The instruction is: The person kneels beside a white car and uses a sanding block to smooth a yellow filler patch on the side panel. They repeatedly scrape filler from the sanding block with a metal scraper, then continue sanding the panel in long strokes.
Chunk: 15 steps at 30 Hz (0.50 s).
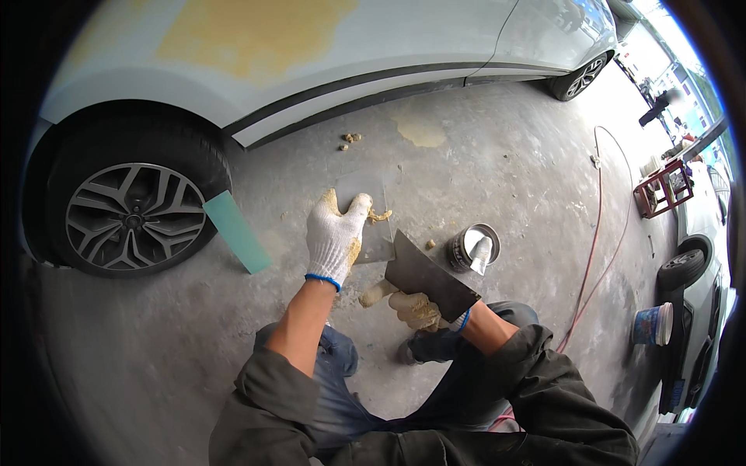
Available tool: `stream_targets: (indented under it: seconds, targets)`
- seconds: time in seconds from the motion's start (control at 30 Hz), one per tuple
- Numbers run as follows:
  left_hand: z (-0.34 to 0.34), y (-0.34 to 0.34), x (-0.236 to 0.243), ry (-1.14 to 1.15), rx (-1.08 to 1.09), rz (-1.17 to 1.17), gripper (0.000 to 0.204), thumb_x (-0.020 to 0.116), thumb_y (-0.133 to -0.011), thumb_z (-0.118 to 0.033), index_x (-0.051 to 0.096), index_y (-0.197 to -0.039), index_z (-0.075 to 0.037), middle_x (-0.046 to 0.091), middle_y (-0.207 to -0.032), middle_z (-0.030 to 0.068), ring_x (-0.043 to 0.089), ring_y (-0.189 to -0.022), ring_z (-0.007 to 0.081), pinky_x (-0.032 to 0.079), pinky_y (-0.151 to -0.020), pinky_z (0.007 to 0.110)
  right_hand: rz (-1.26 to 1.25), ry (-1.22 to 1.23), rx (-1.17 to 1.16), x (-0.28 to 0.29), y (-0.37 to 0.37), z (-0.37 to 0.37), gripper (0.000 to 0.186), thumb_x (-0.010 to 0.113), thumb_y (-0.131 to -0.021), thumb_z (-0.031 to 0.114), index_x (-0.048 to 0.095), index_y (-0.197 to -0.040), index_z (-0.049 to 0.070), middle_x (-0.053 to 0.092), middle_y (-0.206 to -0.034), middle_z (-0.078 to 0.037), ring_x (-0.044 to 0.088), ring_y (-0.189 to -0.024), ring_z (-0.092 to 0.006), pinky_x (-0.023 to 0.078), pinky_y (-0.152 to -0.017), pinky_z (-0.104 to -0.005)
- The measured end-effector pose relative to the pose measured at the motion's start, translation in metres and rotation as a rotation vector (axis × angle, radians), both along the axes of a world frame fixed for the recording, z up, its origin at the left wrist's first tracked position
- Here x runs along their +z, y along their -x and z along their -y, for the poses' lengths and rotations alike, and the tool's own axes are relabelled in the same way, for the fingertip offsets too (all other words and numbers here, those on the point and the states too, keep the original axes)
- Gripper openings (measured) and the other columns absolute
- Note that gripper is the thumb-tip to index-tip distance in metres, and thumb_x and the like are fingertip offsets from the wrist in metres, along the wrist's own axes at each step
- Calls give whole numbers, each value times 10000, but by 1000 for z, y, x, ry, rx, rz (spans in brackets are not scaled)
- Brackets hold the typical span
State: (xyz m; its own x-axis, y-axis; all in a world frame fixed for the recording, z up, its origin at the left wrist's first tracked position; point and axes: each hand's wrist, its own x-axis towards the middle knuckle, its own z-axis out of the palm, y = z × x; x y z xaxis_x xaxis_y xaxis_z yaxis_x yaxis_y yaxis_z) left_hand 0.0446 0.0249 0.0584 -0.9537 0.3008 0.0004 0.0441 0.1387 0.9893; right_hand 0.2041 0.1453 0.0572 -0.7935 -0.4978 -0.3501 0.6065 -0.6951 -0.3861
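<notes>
Touching the grey plate (376, 248) near the middle of the view with the left hand (336, 227); cannot tell if gripping it. Showing yellow paste (379, 217) beside the thumb. Holding the dark scraper (435, 278) in the right hand (418, 311) with bent fingers, at 4 o'clock from the plate. Going round the plate: a can (458, 250) with a tube (481, 253) inside at 3, green strip (237, 233) and wheel (134, 219) at 9, yellow-patched car (388, 35) at 11, lumps (352, 138) at 12.
</notes>
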Motion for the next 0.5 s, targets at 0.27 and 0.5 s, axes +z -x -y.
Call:
stream_targets:
  seconds: [0.27, 0.5]
  targets:
    - [3, 2, 2, -113, -35, 42, 256, 733, -837, -228, 635, -836, 9, 672, -740, 98, 604, -647, 172, 484, -629, 333, -4, -83, 12, -9, -2, 0, 569, 443, -1037, 368, 480, -1281, -145, 335, -556, 95, 279, -405, -4, 249, -343, -189]
    - [2, 5, 1, -176, 51, 9, 288, 754, -855, -243, 634, -835, 19, 677, -741, 92, 604, -641, 159, 483, -623, 319, -4, -4, 15, -6, -2, 2, 692, 422, -1037, 423, 392, -1316, -210, 363, -557, 61, 341, -397, -30, 287, -317, -205]
